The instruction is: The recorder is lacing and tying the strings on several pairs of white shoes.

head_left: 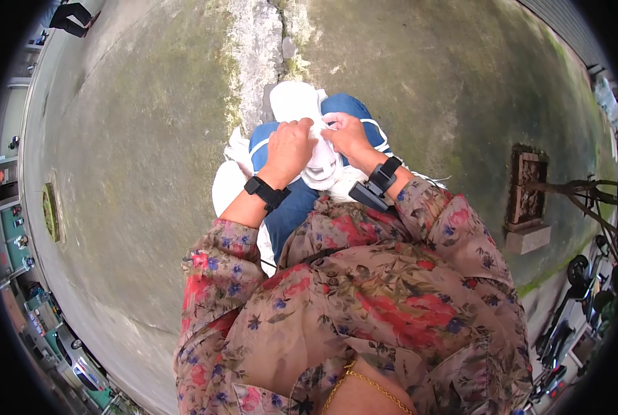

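Observation:
A piece of white cloth (320, 156) lies between my hands above my lap. My left hand (291, 148) is closed at its left edge, fingers curled over and fingertips on the fabric. From the right, my right hand (349, 136) pinches the same cloth between thumb and fingers. The exact kind of item cannot be made out. Just beyond the hands, a rounded white fabric bundle (294, 101) rests between my knees. More white fabric (230, 189) hangs beside my left leg, and a white cord (376, 128) crosses my right knee.
Mossy, stained concrete ground (419, 90) surrounds me, with a pale cracked strip (252, 55) running ahead. At the right are a brick-edged planter (530, 190) with a thin tree and a parked motorbike (565, 304). Another person's legs (71, 19) show at the far left; a car (80, 363) stands lower left.

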Action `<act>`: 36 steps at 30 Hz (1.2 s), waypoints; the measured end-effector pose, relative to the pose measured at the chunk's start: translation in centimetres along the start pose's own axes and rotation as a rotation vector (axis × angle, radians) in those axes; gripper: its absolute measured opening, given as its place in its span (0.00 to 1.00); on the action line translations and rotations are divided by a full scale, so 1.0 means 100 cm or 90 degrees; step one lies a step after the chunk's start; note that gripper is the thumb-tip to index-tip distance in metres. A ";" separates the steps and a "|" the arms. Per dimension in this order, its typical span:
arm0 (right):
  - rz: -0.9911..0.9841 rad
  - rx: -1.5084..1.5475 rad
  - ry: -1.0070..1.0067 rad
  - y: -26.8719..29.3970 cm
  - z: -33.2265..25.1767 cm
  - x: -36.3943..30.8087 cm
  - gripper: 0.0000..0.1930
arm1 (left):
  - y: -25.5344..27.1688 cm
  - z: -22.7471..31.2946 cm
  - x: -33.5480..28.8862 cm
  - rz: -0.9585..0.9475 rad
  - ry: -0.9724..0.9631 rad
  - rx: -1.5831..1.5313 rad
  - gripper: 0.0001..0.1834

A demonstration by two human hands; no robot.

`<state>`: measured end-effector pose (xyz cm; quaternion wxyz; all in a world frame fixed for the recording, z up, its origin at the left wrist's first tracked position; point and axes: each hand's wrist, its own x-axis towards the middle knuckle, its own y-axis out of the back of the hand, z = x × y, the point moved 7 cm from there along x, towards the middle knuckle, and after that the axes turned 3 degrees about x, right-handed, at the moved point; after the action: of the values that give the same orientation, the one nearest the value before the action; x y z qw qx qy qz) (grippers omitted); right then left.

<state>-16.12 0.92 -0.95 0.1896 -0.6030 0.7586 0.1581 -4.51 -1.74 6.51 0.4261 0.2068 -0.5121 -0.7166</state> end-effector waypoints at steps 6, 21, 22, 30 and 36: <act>-0.024 0.226 -0.013 0.016 -0.043 -0.010 0.13 | -0.017 -0.021 0.029 -0.256 0.133 -0.333 0.09; -0.129 -0.453 0.310 0.000 -0.026 -0.018 0.08 | 0.216 -0.121 0.063 0.314 0.182 -0.757 0.11; -0.116 -0.502 0.319 -0.001 -0.026 -0.017 0.07 | 0.217 -0.126 0.058 0.333 0.199 -0.758 0.10; -0.053 -0.653 0.458 -0.016 -0.030 -0.019 0.03 | 0.216 -0.137 0.056 0.352 0.202 -0.767 0.10; -0.099 -0.667 0.497 -0.031 -0.037 -0.024 0.02 | 0.214 -0.147 0.045 0.379 0.219 -0.766 0.12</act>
<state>-12.97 0.51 3.38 -0.4075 -0.6816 0.5483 0.2623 12.29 -16.03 20.85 0.7205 -0.1037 0.0141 -0.6855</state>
